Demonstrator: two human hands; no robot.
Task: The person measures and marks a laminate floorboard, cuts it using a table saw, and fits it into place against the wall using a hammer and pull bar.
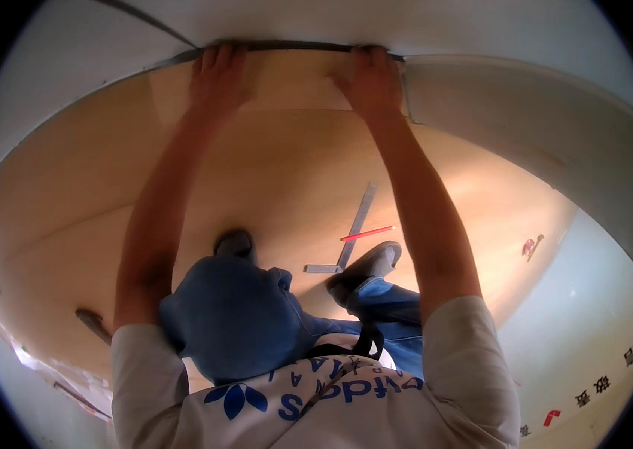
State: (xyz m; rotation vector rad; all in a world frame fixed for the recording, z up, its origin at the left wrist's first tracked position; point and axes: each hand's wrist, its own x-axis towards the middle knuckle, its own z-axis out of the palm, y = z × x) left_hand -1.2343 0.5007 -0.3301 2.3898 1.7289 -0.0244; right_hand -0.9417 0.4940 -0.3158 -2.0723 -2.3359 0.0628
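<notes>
Floor plank (297, 75), a pale wooden strip, lies against the wall under both palms; it looks stiff, light and smooth, best held by its ends. Left hand (219, 75) and right hand (369, 78) press flat, fingers extended. Behind the right hand lie a metal square (354, 228) and a red pencil (367, 233).

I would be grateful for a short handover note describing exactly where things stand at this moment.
Left hand: flat, palm down, on the far end of the short floor plank at the wall.
Right hand: flat on the same plank, by the wall corner.
Behind the hands: metal square and red pencil lie on the laid wood floor, near the right shoe.
Done: the floor around the person looks laid; the plank sits against the wall.
Left: whether the plank is fully seated cannot be told; check its joints.
</notes>
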